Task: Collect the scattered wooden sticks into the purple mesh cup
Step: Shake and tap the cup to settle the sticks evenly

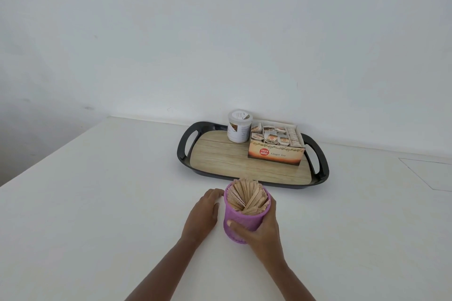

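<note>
The purple mesh cup [241, 220] stands upright on the white table, just in front of the tray. Several flat wooden sticks [248, 197] fill it, fanned out and poking above the rim. My right hand [263, 230] is wrapped around the cup's right side, thumb across the front. My left hand [204, 212] rests flat on the table beside the cup's left side, its fingertips at the cup wall, holding nothing. No loose sticks show on the table.
A black-rimmed tray [188, 154] with a wood-pattern floor lies behind the cup. On it stand a white lidded tub [239, 129] and an open ginger tea box [276, 145]. The table's left edge runs diagonally; a white wall rises behind.
</note>
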Available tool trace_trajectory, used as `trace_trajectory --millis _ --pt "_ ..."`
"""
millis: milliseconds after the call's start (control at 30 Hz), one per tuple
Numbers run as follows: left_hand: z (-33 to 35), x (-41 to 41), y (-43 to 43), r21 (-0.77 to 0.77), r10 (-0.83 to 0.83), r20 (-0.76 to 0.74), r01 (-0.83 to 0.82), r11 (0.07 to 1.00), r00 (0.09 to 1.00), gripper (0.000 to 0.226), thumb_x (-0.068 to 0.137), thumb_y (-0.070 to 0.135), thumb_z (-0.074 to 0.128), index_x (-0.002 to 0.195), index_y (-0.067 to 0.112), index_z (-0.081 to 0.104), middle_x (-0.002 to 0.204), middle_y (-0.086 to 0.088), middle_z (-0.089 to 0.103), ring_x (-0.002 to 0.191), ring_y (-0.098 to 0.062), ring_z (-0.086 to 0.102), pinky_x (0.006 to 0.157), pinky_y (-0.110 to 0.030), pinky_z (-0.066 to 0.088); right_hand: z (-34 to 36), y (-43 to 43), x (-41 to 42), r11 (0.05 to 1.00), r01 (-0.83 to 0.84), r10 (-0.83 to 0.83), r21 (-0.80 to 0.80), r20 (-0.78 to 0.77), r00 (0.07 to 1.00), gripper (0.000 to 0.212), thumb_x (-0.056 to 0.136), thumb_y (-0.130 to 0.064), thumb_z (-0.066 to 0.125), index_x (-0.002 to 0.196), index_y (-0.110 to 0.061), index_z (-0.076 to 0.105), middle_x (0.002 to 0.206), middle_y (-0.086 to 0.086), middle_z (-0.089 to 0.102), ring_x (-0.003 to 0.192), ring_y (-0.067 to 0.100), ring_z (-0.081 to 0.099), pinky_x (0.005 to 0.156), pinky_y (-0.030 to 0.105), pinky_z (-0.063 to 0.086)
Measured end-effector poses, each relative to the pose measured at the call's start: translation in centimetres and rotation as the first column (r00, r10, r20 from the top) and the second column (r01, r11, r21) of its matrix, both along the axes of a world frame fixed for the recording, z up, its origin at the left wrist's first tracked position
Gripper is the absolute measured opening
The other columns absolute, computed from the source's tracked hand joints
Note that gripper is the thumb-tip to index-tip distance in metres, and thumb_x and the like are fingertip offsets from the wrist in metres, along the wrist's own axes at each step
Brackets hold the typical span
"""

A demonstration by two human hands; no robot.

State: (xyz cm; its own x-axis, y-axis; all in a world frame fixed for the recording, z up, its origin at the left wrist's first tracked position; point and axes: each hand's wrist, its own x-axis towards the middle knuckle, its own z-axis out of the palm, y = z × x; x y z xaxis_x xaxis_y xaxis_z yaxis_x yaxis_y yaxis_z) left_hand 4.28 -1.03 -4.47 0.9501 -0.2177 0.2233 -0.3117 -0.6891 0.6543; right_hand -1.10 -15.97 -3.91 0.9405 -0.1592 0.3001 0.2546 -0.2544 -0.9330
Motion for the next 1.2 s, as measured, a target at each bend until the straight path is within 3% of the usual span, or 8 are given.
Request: trace_trajectory --millis 200,367,500,700,833,1000,1100,1200 --pt "0.0 -0.1 -0.1 -0.009 0.007 -0.004 -0.007 1.0 1.0 0.034 0.092 0.004 0.043 0.124 0.013 0.05 0.126 -0.005 0.055 0.112 -0.018 0.053 0.096 -0.031 0.046 -0.5 0.8 -1.0 0.999 0.035 -0.035 -0.037 0.023 0.999 0.097 0.046 -0.032 0.086 0.125 -0.032 0.029 0.122 -0.006 0.045 0.116 0.013 0.046 0.094 0.029 0.049" --pt "0.4 -0.4 -0.3 -0.013 -0.009 -0.016 0.009 1.0 1.0 0.035 0.09 0.024 0.056 0.124 0.014 0.051 0.123 -0.005 0.056 0.11 -0.018 0.054 0.097 -0.032 0.047 -0.7 0.6 -1.6 0.998 -0.058 0.058 -0.018 -0.006 0.998 0.089 0.048 -0.033 0.083 0.12 -0.036 0.03 0.123 -0.015 0.043 0.116 0.003 0.047 0.083 0.005 0.047" --pt "0.6 -0.6 -0.3 -0.011 -0.014 -0.01 0.014 1.0 1.0 0.036 0.088 0.025 0.058 0.122 0.013 0.054 0.121 -0.007 0.057 0.109 -0.019 0.056 0.095 -0.031 0.048 -0.4 0.7 -1.3 0.987 -0.157 0.158 0.024 -0.079 0.984 0.084 0.05 -0.03 0.083 0.119 -0.036 0.035 0.12 -0.018 0.051 0.11 -0.002 0.053 0.077 0.005 0.048" --pt "0.1 -0.3 0.0 0.055 -0.007 0.022 0.006 0.998 1.0 0.036 0.09 0.022 0.055 0.125 0.015 0.052 0.124 -0.005 0.056 0.11 -0.017 0.055 0.093 -0.027 0.048 -0.2 1.5 -0.8 1.0 -0.004 0.003 -0.014 -0.044 0.999 0.079 0.045 -0.037 0.085 0.111 -0.039 0.04 0.112 -0.022 0.053 0.104 0.007 0.057 0.074 0.007 0.051" --pt "-0.5 0.1 1.5 0.119 0.017 0.056 -0.023 0.993 0.998 0.033 0.093 0.008 0.04 0.124 0.013 0.049 0.129 -0.003 0.051 0.115 -0.017 0.051 0.093 -0.023 0.04 0.3 1.9 -0.1 0.997 0.076 -0.076 -0.018 -0.005 0.997 0.079 0.051 -0.018 0.09 0.109 -0.04 0.041 0.11 -0.024 0.051 0.102 0.002 0.056 0.073 0.003 0.05" --pt "-1.1 0.6 5.0 0.2 0.016 0.142 -0.044 0.979 0.99 0.029 0.093 0.008 0.038 0.117 0.012 0.053 0.123 -0.002 0.053 0.111 -0.017 0.052 0.091 -0.021 0.037 0.6 2.8 0.8 0.991 0.131 -0.131 -0.011 0.001 0.991 0.088 0.052 -0.012 0.089 0.117 -0.034 0.034 0.109 -0.02 0.05 0.101 0.002 0.053 0.07 0.002 0.048" --pt "-1.3 1.2 6.9 0.192 0.076 0.155 -0.106 0.976 0.985 0.028 0.092 0.007 0.041 0.116 0.007 0.056 0.123 -0.008 0.055 0.114 -0.023 0.053 0.096 -0.028 0.039 0.6 3.3 1.2 0.992 0.123 -0.123 -0.016 -0.028 0.992 0.088 0.053 -0.01 0.088 0.119 -0.03 0.033 0.11 -0.012 0.052 0.101 0.008 0.053 0.07 0.005 0.049" --pt "-1.5 1.6 7.7 0.246 0.152 0.113 -0.176 0.953 0.982 0.035 0.095 0.015 0.038 0.129 0.009 0.046 0.141 -0.011 0.044 0.132 -0.021 0.039 0.111 -0.031 0.029 0.9 3.3 1.2 0.997 0.076 -0.077 -0.018 -0.067 0.995 0.09 0.056 -0.007 0.086 0.122 -0.031 0.03 0.113 -0.016 0.05 0.105 0.01 0.052 0.073 0.003 0.049"
